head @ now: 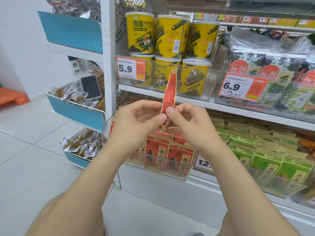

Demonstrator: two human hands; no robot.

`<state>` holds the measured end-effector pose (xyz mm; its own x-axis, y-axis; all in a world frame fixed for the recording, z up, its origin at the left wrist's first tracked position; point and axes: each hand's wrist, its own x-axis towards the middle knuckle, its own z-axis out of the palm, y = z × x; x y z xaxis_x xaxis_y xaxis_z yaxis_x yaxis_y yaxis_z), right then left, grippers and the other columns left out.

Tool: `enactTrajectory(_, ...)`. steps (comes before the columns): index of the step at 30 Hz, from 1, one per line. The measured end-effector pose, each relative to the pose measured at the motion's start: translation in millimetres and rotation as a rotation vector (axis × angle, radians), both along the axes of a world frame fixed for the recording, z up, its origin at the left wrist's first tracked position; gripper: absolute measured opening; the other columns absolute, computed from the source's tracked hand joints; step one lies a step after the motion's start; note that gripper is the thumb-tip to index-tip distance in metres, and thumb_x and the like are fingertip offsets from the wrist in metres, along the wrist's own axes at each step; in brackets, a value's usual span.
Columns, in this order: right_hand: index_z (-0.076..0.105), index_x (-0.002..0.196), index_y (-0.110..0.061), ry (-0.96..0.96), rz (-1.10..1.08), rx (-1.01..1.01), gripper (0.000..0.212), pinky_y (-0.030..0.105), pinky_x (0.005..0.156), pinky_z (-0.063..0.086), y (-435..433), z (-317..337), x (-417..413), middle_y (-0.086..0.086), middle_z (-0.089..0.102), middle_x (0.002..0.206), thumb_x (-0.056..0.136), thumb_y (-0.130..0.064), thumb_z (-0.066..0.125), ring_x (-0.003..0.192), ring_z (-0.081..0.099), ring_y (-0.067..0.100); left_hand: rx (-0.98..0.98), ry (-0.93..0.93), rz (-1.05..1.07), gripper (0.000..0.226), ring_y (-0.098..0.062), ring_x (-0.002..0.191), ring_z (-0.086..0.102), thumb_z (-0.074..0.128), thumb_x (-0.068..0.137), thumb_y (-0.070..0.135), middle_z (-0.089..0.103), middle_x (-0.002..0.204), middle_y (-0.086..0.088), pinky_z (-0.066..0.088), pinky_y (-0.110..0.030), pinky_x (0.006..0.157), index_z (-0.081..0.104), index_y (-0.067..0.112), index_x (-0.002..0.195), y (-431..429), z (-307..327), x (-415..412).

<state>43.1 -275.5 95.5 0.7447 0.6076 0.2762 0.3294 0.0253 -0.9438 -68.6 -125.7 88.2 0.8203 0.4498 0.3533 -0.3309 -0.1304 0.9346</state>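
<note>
A red paper packet (169, 92) stands edge-on and upright in front of the shelves, its top reaching the yellow tubs. My left hand (136, 121) pinches its lower part from the left with thumb and fingers. From the right, my right hand (189, 120) pinches the same lower part, thumb on the red face. The packet's bottom edge shows just below my thumbs. More red packets (170, 155) of the same kind stand in a clear bin (185, 174) on the low shelf under my hands.
Yellow tubs (168, 36) fill the shelf above a 5.9 price tag (131, 68). Seaweed packs (272, 79) sit to the right, green packets (265, 155) below them. A blue-fronted rack at left holds wrapped snacks (81, 145) and a phone (90, 87). Floor tiles (25, 150) spread left.
</note>
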Motion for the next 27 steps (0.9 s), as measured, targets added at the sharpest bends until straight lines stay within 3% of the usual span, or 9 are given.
enactTrajectory(4, 0.067, 0.103, 0.002, 0.015, 0.028, -0.016, 0.033, 0.049, 0.083, 0.067, 0, 0, 4, 0.021, 0.079, 0.099, 0.107, -0.03, 0.065, 0.094, 0.08, 0.034, 0.042, 0.006, -0.057, 0.045, -0.015, 0.118, 0.075, 0.085, 0.087, 0.0, 0.08, 0.122, 0.0, 0.061, -0.035, 0.101, 0.074, 0.011, 0.129, 4, 0, -1)
enactTrajectory(10, 0.06, 0.103, 0.0, 0.001, 0.101, -0.069, 0.03, 0.051, 0.091, 0.065, -4, -3, 7, 0.011, 0.08, 0.103, 0.105, -0.029, 0.069, 0.096, 0.08, 0.03, 0.011, 0.02, -0.07, 0.045, -0.011, 0.12, 0.074, 0.079, 0.09, -0.007, 0.071, 0.141, 0.002, 0.065, -0.037, 0.091, 0.075, 0.012, 0.131, 5, 0, -3)
enactTrajectory(13, 0.066, 0.099, -0.004, -0.025, 0.112, -0.067, 0.025, 0.055, 0.095, 0.063, -7, -3, 10, 0.01, 0.08, 0.103, 0.101, -0.027, 0.077, 0.098, 0.08, 0.032, -0.015, 0.009, -0.064, 0.044, -0.012, 0.119, 0.074, 0.078, 0.091, -0.008, 0.076, 0.134, 0.002, 0.065, -0.035, 0.088, 0.075, 0.01, 0.131, 4, 0, -4)
enactTrajectory(17, 0.076, 0.094, -0.014, -0.043, 0.127, -0.034, 0.018, 0.058, 0.096, 0.062, -5, -7, 12, 0.01, 0.081, 0.103, 0.102, -0.03, 0.072, 0.1, 0.079, 0.033, -0.058, -0.001, -0.047, 0.043, -0.013, 0.114, 0.077, 0.078, 0.091, -0.006, 0.081, 0.118, 0.001, 0.064, -0.028, 0.079, 0.074, 0.011, 0.13, 5, 3, -5)
enactTrajectory(20, 0.074, 0.088, -0.016, -0.06, 0.112, -0.032, 0.021, 0.061, 0.092, 0.062, -2, -8, 13, 0.01, 0.08, 0.098, 0.097, -0.035, 0.072, 0.096, 0.078, 0.036, -0.071, 0.001, -0.057, 0.043, -0.015, 0.114, 0.077, 0.078, 0.091, -0.005, 0.082, 0.118, -0.002, 0.063, -0.027, 0.078, 0.074, 0.011, 0.131, 8, 3, -4)
enactTrajectory(27, 0.071, 0.081, -0.019, -0.079, 0.07, -0.081, 0.022, 0.058, 0.092, 0.063, -2, -8, 15, 0.004, 0.081, 0.094, 0.101, -0.027, 0.075, 0.093, 0.08, 0.029, -0.047, 0.03, -0.071, 0.045, -0.013, 0.116, 0.075, 0.077, 0.092, -0.008, 0.08, 0.123, 0.003, 0.062, -0.024, 0.075, 0.073, 0.013, 0.132, 7, 2, -3)
